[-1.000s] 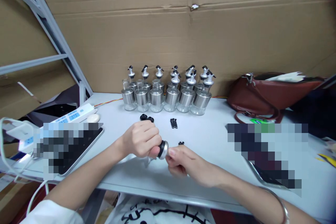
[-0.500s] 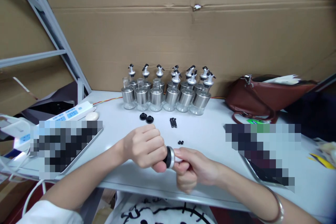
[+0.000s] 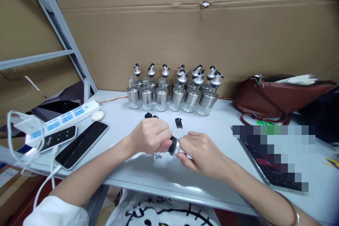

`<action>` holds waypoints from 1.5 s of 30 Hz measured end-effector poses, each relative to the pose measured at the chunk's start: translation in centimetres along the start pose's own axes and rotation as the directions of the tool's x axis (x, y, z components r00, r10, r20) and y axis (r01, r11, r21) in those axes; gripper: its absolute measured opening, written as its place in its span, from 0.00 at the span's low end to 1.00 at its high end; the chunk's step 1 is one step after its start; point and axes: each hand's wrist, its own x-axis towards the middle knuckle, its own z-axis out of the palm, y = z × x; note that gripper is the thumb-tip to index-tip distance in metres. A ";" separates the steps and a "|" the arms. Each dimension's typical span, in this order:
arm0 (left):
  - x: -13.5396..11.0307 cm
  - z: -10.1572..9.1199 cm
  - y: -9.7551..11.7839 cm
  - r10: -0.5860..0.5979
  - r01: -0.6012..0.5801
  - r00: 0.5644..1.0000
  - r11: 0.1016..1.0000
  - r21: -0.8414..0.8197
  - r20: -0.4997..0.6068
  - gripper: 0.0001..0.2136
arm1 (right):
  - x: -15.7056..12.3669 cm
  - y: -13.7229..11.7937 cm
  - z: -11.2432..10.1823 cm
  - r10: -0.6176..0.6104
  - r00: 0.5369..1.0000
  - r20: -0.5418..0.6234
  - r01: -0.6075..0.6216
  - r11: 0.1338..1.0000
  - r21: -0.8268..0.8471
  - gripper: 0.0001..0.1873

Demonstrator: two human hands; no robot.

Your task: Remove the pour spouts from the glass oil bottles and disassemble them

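Observation:
My left hand is wrapped around a small glass bottle held sideways just above the table; most of the bottle is hidden by the fingers. Its silver and black cap sticks out to the right. My right hand pinches that cap from the right side. Both hands meet at the cap, near the table's front edge.
Several finished bottles with spouts stand in rows at the back. Small black parts and black rings lie behind my hands. A power strip, two phones, a brown bag and a tablet flank the work area.
My right hand has turned over on the cap, from fingers underneath to palm down on top. Both hands shifted slightly away from me and the view moved a little left.

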 end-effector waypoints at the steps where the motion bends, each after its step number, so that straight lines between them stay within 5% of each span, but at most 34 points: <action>1: -0.1 0.1 0.0 -0.027 0.027 1.000 0.999 -0.041 -0.003 0.24 | 0.1 0.1 0.0 -0.017 1.000 -0.024 0.016 0.999 -0.041 0.21; 4: -0.5 0.3 -0.2 -0.346 0.324 0.938 0.893 -0.312 -0.014 0.24 | 0.2 0.3 -0.1 -0.070 0.992 -0.104 0.061 0.994 -0.087 0.22; 7: -0.9 0.1 -1.6 -0.747 0.635 0.665 0.557 -0.535 0.012 0.22 | 0.0 0.4 -0.6 -0.059 0.975 -0.215 0.049 0.997 -0.051 0.18; 9: -1.1 -0.1 -3.1 -0.830 0.684 0.557 0.457 -0.569 0.003 0.19 | -0.1 0.7 -0.9 -0.018 0.961 -0.277 0.009 0.999 -0.034 0.14; 11: -1.3 -0.4 -4.4 -0.841 0.720 0.540 0.471 -0.509 -0.013 0.15 | -0.1 1.0 -1.0 0.015 0.947 -0.320 -0.039 0.997 -0.071 0.10; 13: -1.5 -0.8 -5.3 -0.806 0.765 0.592 0.554 -0.330 0.021 0.12 | -0.1 1.3 -0.9 0.034 0.937 -0.348 -0.092 0.985 -0.149 0.09; 15: -1.7 -1.2 -5.7 -0.724 0.744 0.663 0.665 -0.061 0.193 0.08 | 0.0 1.4 -0.6 0.064 0.934 -0.351 -0.146 0.966 -0.212 0.13; 16: -1.8 -1.4 -5.8 -0.679 0.699 0.663 0.712 0.065 0.316 0.07 | 0.0 1.4 -0.4 0.082 0.936 -0.342 -0.168 0.958 -0.230 0.15; 19: -2.5 -1.3 -5.8 -0.590 0.572 0.520 0.777 0.262 0.617 0.06 | 0.0 1.4 0.1 0.119 0.946 -0.302 -0.194 0.953 -0.231 0.19; 21: -3.3 -0.8 -5.9 -0.564 0.563 0.408 0.774 0.289 0.718 0.06 | -0.1 1.5 0.4 0.131 0.950 -0.285 -0.185 0.967 -0.174 0.18; 23: -4.1 -0.1 -6.2 -0.552 0.567 0.345 0.767 0.301 0.759 0.06 | -0.2 1.6 0.5 0.154 0.949 -0.275 -0.187 0.977 -0.099 0.13; 26: -5.2 0.9 -6.8 -0.571 0.581 0.346 0.753 0.309 0.744 0.06 | -0.4 1.8 0.8 0.180 0.960 -0.215 -0.196 0.979 -0.055 0.04; 31: -5.3 1.2 -7.1 -0.575 0.574 0.397 0.764 0.295 0.716 0.06 | -0.7 1.4 1.5 0.259 0.965 0.039 -0.258 0.966 -0.019 0.03; 37: -3.4 0.3 -5.6 -0.518 0.484 0.486 0.830 0.277 0.704 0.08 | -0.4 0.7 2.0 0.291 0.868 0.402 -0.338 0.940 0.048 0.03; 40: -2.6 0.1 -4.7 -0.490 0.450 0.556 0.857 0.253 0.671 0.11 | -0.2 0.4 2.0 0.243 0.867 0.436 -0.331 0.934 0.138 0.04; 45: -2.3 0.7 -3.7 -0.415 0.429 0.544 0.884 0.184 0.729 0.08 | -0.1 0.2 1.9 0.150 0.904 0.401 -0.269 0.928 0.260 0.07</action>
